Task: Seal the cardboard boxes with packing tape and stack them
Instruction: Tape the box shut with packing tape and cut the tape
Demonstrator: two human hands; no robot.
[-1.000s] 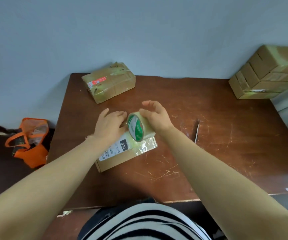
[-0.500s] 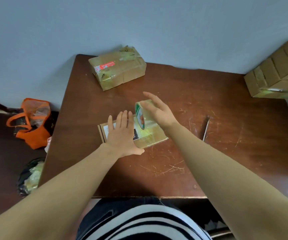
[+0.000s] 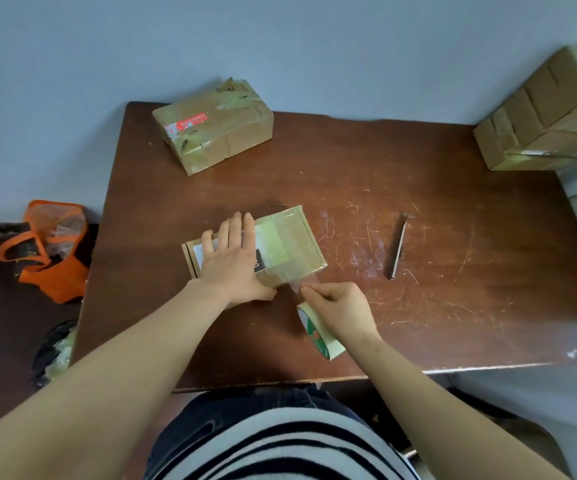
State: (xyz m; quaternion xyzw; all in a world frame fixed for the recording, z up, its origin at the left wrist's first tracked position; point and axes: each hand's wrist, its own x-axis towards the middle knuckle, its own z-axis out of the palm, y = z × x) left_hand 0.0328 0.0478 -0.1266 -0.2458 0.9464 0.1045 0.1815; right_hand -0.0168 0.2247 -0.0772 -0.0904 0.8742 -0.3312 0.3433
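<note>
Pale grey-blue wall (image 3: 280,43) backs a brown wooden table (image 3: 460,202), its top heavily scratched. Flat cardboard box (image 3: 290,244) lies near the table's middle, set at an angle, with a white label and clear tape on its upper face. Left hand (image 3: 231,263) rests palm-down on the box's left half, fingers straight and held close together, thumb at the near edge. Right hand (image 3: 344,308) sits just off the box's near right corner with fingers curled. Its thumb and forefinger pinch a strip of clear tape (image 3: 297,284) that runs from that corner. Tape roll (image 3: 318,337), cream with a green-printed core, is held on edge under the same hand. Whether it touches the table cannot be determined.

Second cardboard box (image 3: 214,126), thicker, wrapped in tape and bearing a red-and-white sticker, sits at the table's far left corner, well apart from both hands. Stack of taped boxes (image 3: 543,123) stands at the far right, blurred and partly out of view. Thin dark tool (image 3: 398,245) lies on the table to the right of the flat box, apart from it; its type cannot be determined. Orange bag (image 3: 51,251) and dark bag (image 3: 53,351) sit on the floor left of the table. Striped shirt (image 3: 280,445) fills the bottom edge.
</note>
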